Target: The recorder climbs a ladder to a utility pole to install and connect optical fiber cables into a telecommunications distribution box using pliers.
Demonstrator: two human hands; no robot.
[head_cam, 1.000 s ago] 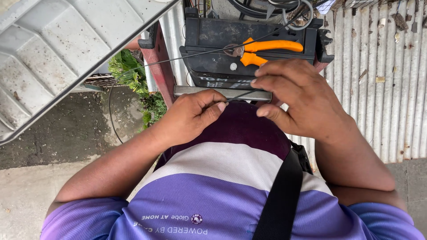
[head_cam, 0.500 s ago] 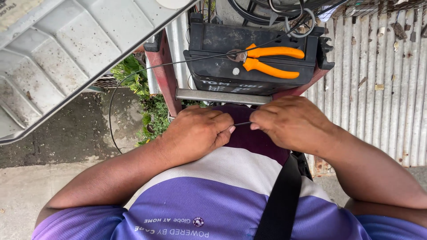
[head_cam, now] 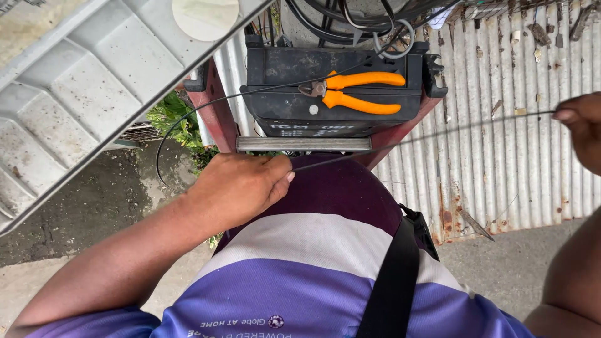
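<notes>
My left hand is closed around a thin black cable just below a black box mounted on a red post. My right hand pinches the same cable at the far right edge, so the strand runs taut and nearly straight between both hands. The rest of the cable loops out to the left and back up to the box. Orange-handled pliers lie on top of the black box, above and between my hands.
The grey open lid of the box fills the upper left. A metal ladder rung sits below the box. Rusty corrugated sheeting stands on the right, plants and concrete ground below. A black strap crosses my purple shirt.
My hands were close together on the cable below the box. My right hand has pulled far out to the right, drawing the cable taut; my left hand stayed near the rung.
</notes>
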